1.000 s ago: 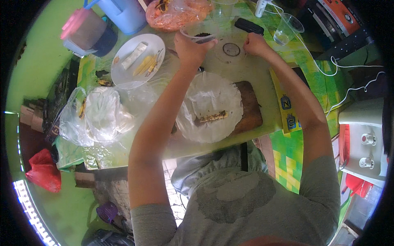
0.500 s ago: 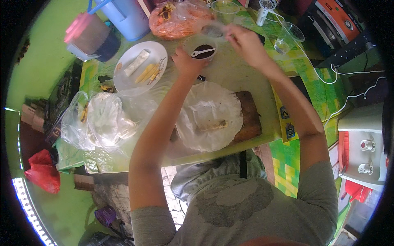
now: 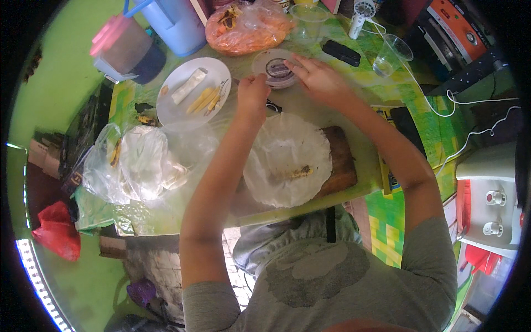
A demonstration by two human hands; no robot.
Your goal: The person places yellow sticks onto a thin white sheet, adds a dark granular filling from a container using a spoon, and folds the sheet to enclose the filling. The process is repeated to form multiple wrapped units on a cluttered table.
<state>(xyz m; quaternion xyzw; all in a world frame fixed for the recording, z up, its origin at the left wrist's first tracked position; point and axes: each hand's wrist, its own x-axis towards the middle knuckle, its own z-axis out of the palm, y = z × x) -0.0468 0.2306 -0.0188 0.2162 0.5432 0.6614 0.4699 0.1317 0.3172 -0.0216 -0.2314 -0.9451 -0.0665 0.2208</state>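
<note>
A round clear tub [image 3: 274, 83] stands at the far middle of the table with its clear lid [image 3: 269, 58] on top. My right hand [image 3: 321, 80] rests on the lid with fingers stretched out. By the tub's near left rim, my left hand [image 3: 253, 95] has its fingers curled closed; what they pinch, if anything, is hidden. Nearer to me, a thin round white wrapper sheet [image 3: 276, 144] lies partly over a brown wooden board [image 3: 342, 157]. A pale yellow strip with dark crumbs [image 3: 298, 172] lies on the sheet.
A white plate [image 3: 171, 113] holds a white roll and yellow slices. Left are more wrapper sheets [image 3: 146, 160] in clear plastic. Behind stand an orange-filled bag [image 3: 249, 30], a blue jug [image 3: 168, 25] and clear cups [image 3: 307, 25]. A black phone [image 3: 341, 52] and white cable lie right.
The lid, held up in my right hand earlier, is now on the tub, covering the dark contents and white spoon. My left hand has shifted from the tub's side to its near left rim.
</note>
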